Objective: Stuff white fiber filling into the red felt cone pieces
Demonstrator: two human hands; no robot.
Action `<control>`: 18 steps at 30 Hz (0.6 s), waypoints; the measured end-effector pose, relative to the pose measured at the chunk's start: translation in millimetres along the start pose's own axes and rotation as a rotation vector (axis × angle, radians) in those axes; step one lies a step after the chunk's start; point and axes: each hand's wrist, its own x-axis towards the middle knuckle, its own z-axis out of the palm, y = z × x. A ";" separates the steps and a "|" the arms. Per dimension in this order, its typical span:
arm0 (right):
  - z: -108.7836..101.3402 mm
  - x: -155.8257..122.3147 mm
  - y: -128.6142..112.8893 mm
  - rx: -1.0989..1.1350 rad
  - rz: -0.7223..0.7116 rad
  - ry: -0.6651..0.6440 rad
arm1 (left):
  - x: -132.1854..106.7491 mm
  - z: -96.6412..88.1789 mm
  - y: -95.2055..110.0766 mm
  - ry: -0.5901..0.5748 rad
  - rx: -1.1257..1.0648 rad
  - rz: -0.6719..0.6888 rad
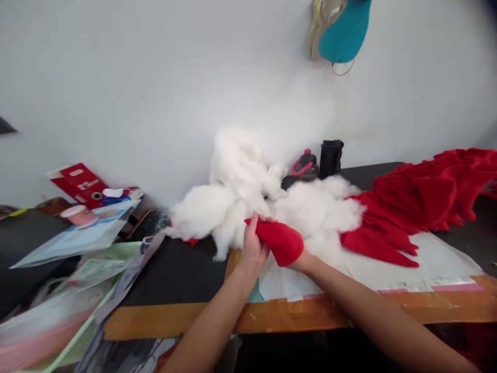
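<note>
A small red fabric pouch [282, 242], pointed at its left end, is held above the table's front part. My left hand [254, 249] is closed around the pointed end, with the thumb on top of the cloth. Up to the wrist, my right hand [304, 261] is inside the pouch's open end, so its fingers are hidden. Just behind both hands lies a big fluffy heap of white stuffing [240, 181], with a second mound of stuffing [316, 210] to its right. Several red fabric pieces [419, 197] are piled at the right.
White paper [430, 256] covers part of the black table [171, 274], whose front edge [291, 317] is brown. A bottle with a pink handle [306, 165] and a black cup [331, 158] stand behind. At left are a red box [86, 185] and a green-rimmed bin [83, 331].
</note>
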 end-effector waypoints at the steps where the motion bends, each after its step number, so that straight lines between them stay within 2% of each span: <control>1: -0.7 1.7 -2.9 -0.009 -0.006 -0.002 | -0.2 0.2 -1.1 0.001 -0.002 0.004; 6: -4.2 9.1 -18.0 -0.100 -0.073 0.005 | -1.1 0.5 -4.5 0.025 -0.037 0.024; 9: -7.3 9.4 -23.5 -0.180 -0.062 -0.063 | -2.9 -0.3 -7.3 0.031 0.016 0.016; 13: -9.7 5.3 -18.2 -0.220 -0.020 -0.207 | -9.3 0.7 -13.6 0.042 0.170 0.015; 18: -10.3 3.4 -8.6 -0.206 -0.075 -0.261 | -11.3 1.9 -17.6 0.032 0.217 -0.004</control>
